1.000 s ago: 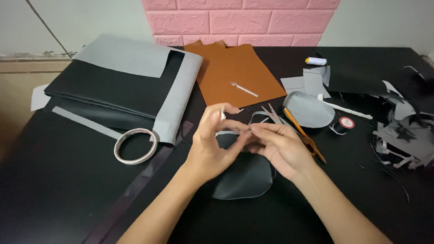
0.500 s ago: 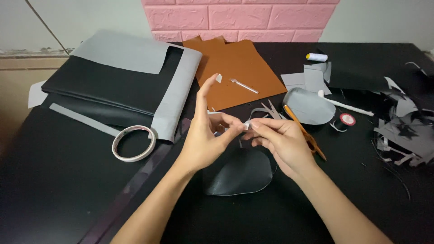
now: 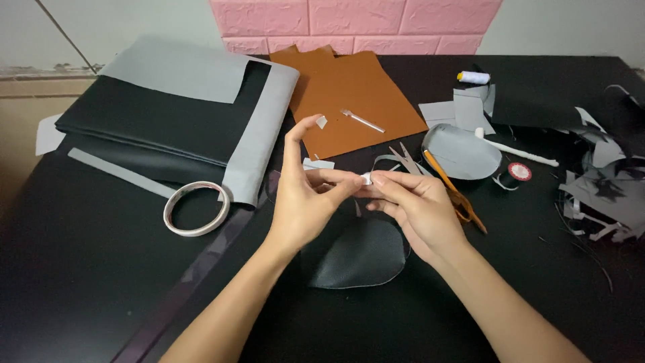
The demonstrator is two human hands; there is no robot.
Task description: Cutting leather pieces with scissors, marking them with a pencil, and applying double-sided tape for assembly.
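Pinching a white strip (image 3: 366, 178), both hands meet.

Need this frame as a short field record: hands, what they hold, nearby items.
left hand: raised, fingertips pinching small white strip
right hand: pinching the same strip
below hands: dark rounded leather piece on black table
left of hands: tape roll, folded black and grey sheets
behind: brown sheet
right: orange-handled scissors, grey scraps

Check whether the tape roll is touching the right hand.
Apart. The head view shows the tape roll lying on the table beyond the left hand, with the right hand well off on the other side.
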